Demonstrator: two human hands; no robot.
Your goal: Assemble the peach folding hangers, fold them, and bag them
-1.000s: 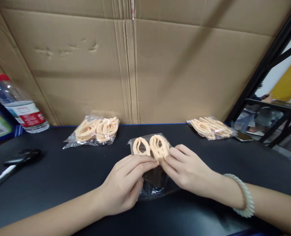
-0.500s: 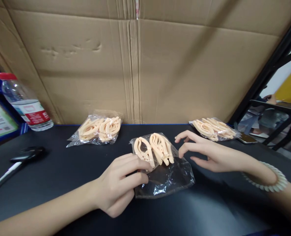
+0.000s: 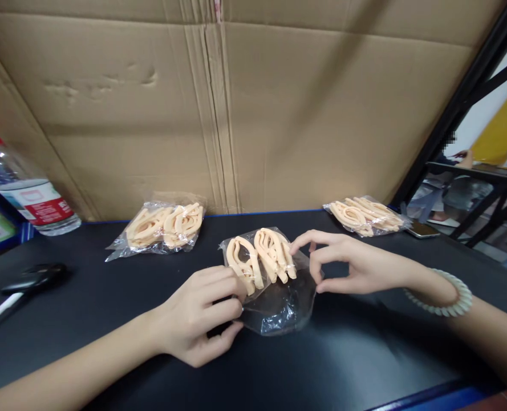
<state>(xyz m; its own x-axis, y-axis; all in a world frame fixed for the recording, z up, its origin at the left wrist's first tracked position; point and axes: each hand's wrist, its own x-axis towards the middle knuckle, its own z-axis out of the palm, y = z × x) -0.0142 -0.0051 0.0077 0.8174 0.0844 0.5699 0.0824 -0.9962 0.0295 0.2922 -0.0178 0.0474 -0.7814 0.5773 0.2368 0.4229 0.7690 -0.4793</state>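
A clear plastic bag point(image 3: 287, 311) lies on the black table in front of me, with two bundles of pale cream looped strips point(image 3: 274, 254) in its far part. The near part of the bag is bare film, flat and shiny. My left hand point(image 3: 206, 314) has its fingers curled over the bag's left edge, with the thumb beneath at the film. At the right edge my right hand point(image 3: 343, 262) pinches the film between thumb and a finger, while its index finger touches the bag beside the right bundle. A beaded bracelet point(image 3: 445, 294) circles the right wrist.
Similar filled bags lie at the back left point(image 3: 163, 225) and back right point(image 3: 364, 216). A water bottle point(image 3: 35, 194) stands far left, behind a black device with a white cable point(image 3: 35, 279). A phone point(image 3: 422, 229) lies far right. Cardboard point(image 3: 279, 114) walls off the back.
My right hand has closed from spread fingers onto the bag's right edge. The left thumb has come into sight at the left edge. The view has shifted slightly to the right.
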